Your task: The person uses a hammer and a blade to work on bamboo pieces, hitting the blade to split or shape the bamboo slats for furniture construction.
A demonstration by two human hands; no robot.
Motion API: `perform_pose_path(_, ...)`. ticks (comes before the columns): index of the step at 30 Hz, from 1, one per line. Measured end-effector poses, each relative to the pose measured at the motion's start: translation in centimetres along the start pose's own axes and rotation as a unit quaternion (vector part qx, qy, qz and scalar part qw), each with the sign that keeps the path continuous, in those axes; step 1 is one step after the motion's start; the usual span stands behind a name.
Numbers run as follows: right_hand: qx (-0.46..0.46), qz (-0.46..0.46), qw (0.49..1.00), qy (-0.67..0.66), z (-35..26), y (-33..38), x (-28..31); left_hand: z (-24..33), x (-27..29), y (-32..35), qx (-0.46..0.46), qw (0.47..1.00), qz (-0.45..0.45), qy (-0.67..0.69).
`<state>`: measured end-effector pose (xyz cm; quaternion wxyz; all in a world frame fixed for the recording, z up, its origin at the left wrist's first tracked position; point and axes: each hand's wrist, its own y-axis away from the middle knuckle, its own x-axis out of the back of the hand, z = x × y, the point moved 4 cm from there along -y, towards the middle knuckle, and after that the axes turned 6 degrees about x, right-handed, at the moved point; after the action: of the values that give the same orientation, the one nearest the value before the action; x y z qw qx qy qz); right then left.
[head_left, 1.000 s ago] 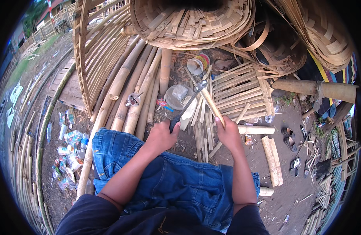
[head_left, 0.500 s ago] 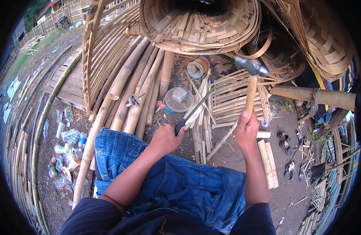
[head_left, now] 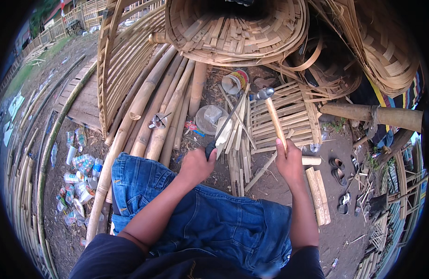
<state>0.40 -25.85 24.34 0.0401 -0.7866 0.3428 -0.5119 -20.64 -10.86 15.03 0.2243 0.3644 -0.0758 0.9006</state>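
Observation:
My left hand (head_left: 196,165) is closed around the black handle of a long knife (head_left: 227,122). Its dark blade slants up and away to the right. A pale split bamboo piece (head_left: 225,128) stands against the blade, in front of a pile of bamboo strips (head_left: 240,160); whether the edge has entered it I cannot tell. In my right hand (head_left: 289,158) is a hammer (head_left: 274,114) with a wooden handle and a metal head. The head leans left, close to the knife's tip but apart from it.
Long bamboo poles (head_left: 149,100) lie to the left, past plastic litter (head_left: 84,176). Woven bamboo baskets (head_left: 242,44) fill the far side. A slatted bamboo panel (head_left: 286,116) lies beyond the strips. Split bamboo pieces (head_left: 318,195) and sandals (head_left: 338,172) are at the right.
The hammer has swung left and down, its head now near the knife's tip. My right hand has shifted slightly left and lower. The pale bamboo piece by the blade looks turned, showing a broader face.

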Motion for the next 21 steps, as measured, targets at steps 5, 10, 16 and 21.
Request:
perform_pose_path(5,0.074,0.165,0.983,-0.042,-5.2,-3.1,6.4,-0.3,-1.4,-0.1,0.027,1.0,0.009,0.014)
perform_pose_path(10,0.087,0.21,0.97,-0.084,-6.1,-3.4,7.2,-0.5,-1.9,-0.3,0.045,0.998,-0.007,0.038)
perform_pose_path(16,0.034,0.101,0.992,-0.069,-4.4,-2.1,3.5,-1.1,-3.1,0.0,0.08,0.957,-0.188,0.208)
perform_pose_path(21,0.003,0.063,0.996,-0.07,-2.8,-1.0,2.0,-0.3,-3.8,0.5,0.096,0.883,-0.247,0.388)
